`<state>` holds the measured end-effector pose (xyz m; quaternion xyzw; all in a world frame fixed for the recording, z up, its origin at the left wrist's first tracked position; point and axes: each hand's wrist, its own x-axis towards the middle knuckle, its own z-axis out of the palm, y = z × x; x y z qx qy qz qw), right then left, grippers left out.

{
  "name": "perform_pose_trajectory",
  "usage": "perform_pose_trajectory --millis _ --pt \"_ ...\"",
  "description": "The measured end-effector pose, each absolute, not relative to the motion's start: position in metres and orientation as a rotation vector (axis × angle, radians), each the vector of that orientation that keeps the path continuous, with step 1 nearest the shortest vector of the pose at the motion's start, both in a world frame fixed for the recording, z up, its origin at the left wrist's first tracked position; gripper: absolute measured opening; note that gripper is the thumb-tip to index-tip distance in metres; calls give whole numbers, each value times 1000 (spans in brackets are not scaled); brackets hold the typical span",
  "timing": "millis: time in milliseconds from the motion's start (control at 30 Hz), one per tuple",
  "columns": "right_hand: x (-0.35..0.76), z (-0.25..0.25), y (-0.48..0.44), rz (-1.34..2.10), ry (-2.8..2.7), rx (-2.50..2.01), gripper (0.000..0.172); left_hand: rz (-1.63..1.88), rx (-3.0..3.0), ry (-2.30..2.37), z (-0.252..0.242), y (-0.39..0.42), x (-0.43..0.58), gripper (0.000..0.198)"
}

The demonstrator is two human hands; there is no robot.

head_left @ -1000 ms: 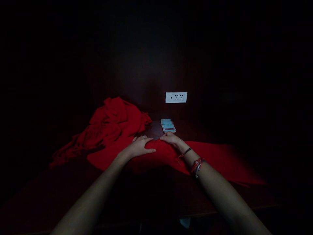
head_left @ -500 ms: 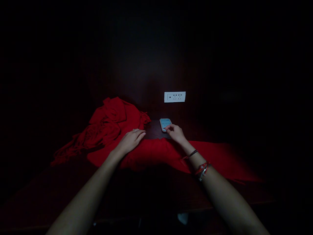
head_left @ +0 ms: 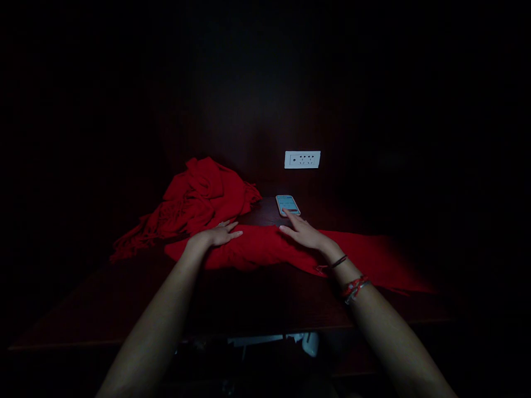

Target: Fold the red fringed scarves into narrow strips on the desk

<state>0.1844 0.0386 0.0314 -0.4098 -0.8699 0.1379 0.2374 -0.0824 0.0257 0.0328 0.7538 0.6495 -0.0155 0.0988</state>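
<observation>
A long red cloth [head_left: 257,246] lies stretched from left to right across the dark table. My left hand [head_left: 219,234] rests on its left part with the fingers apart. Over the middle of the cloth is my right hand [head_left: 303,232], thumb and fingers spread, holding nothing. Its fingertips reach the near edge of a lit phone [head_left: 287,204] that lies face up behind the cloth. Behind my left hand sits a crumpled heap of red fringed cloth [head_left: 207,190].
A white socket panel [head_left: 302,160] is on the dark wall behind the phone. The table's front edge [head_left: 224,333] runs below the cloth. Under it a pale object [head_left: 310,344] shows dimly. The sides are very dark.
My right hand has opened from a pinch over the phone and come back toward the cloth. My left hand has shifted onto the cloth with fingers more spread. The view has moved slightly.
</observation>
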Motion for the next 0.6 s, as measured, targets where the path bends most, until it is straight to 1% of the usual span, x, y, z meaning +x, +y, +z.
perform_pose_trajectory --millis 33,100,167,233,300,367,467,533,600 --pt "192 36 38 304 -2322 -1073 62 23 2303 1938 35 25 -78 61" --pt "205 41 33 215 -2268 -990 49 268 2498 1937 41 19 -63 50" --pt "212 40 28 221 -2339 -949 38 532 2702 1801 44 9 -40 40" --pt "213 34 24 294 -2476 -939 33 594 2858 1570 43 -1 -17 35" --pt "208 25 21 376 -2575 -947 35 502 2927 1430 37 -9 2 33" --pt "202 17 21 436 -2614 -982 41 440 2927 1415 32 -12 10 33" --pt "199 15 20 474 -2645 -1047 49 539 2911 1399 34 -9 4 34" --pt "199 19 19 422 -2608 -1016 47 660 2831 1572 44 -6 -11 32" --pt "197 25 17 324 -2499 -952 38 682 2605 1962 57 -4 -31 34"
